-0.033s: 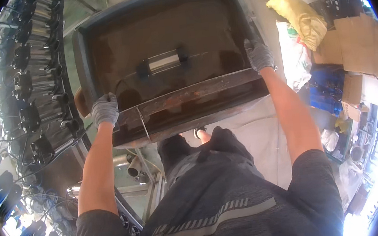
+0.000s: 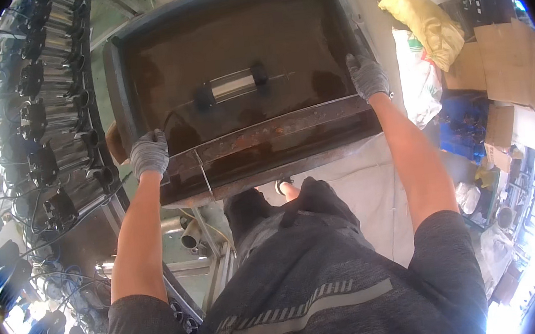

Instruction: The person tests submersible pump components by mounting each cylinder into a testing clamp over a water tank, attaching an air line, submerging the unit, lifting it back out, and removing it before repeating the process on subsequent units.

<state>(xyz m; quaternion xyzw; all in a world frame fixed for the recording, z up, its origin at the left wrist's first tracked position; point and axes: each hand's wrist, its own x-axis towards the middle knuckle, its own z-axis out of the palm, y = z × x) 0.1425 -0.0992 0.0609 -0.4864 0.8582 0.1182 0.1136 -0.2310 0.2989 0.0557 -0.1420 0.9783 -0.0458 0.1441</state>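
In front of me stands a wide metal tank (image 2: 117, 85) with brown, murky liquid in it. In the liquid lies a silver cylinder with black end caps (image 2: 233, 88); a dark cable runs from its left end. A rusty crossbar (image 2: 276, 129) spans the tank's near side, with a thin light strip (image 2: 204, 175) across the section in front of it. My left hand (image 2: 149, 154), in a grey glove, is closed over the tank's left rim by the crossbar's end. My right hand (image 2: 367, 77), gloved alike, is curled over the right rim. Part of the fingers is hidden on both.
Along the left, a rack holds several silver cylinders with black ends (image 2: 63, 110) and trailing cables. To the right lie a yellow sack (image 2: 425, 23), a white sack (image 2: 416, 79), cardboard (image 2: 511, 69) and a blue crate (image 2: 462, 124). Metal pipes (image 2: 191, 234) lie below the tank's left corner.
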